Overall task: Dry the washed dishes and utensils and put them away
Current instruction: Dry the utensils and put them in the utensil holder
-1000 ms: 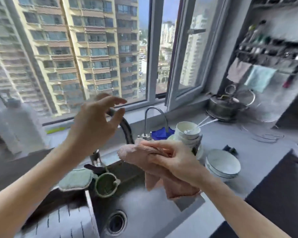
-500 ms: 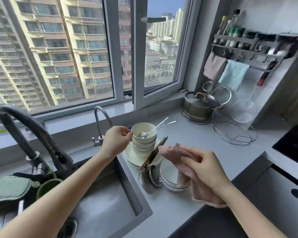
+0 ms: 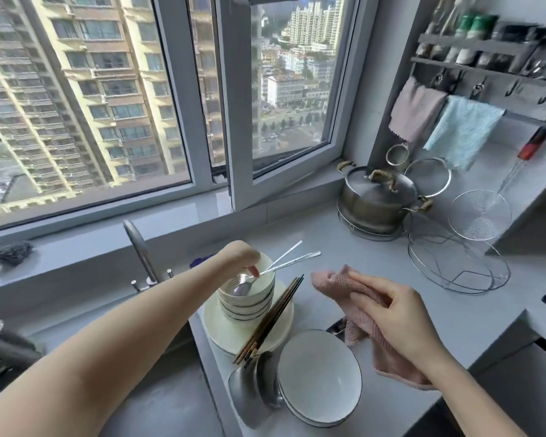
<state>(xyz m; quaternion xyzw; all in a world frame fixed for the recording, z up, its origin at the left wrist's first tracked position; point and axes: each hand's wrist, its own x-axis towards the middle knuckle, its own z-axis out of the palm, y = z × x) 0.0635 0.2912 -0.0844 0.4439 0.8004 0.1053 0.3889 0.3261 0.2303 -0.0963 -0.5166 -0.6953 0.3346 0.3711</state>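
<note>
A stack of small white bowls (image 3: 249, 305) stands on a cream plate (image 3: 230, 329) beside the sink. Two metal spoons (image 3: 284, 263) lie in the top bowl, handles pointing right. My left hand (image 3: 241, 258) reaches into that bowl and pinches a spoon near its neck. Dark chopsticks (image 3: 270, 320) lean across the plate. Wide white bowls (image 3: 319, 376) are stacked at the front, with steel ladles (image 3: 259, 386) beside them. My right hand (image 3: 388, 313) holds a pink cloth (image 3: 360, 329) just right of the dishes.
A steel sink (image 3: 158, 405) with a thin tap (image 3: 139, 250) lies to the left. At the back right stand a lidded pot (image 3: 375, 197), a wire trivet (image 3: 454, 263) and a skimmer (image 3: 479, 216). Cloths hang from a wall rack (image 3: 486, 58).
My view swung right from the sink to the dishes. My left hand dropped into the top bowl and took hold of a spoon. The right hand keeps the pink cloth.
</note>
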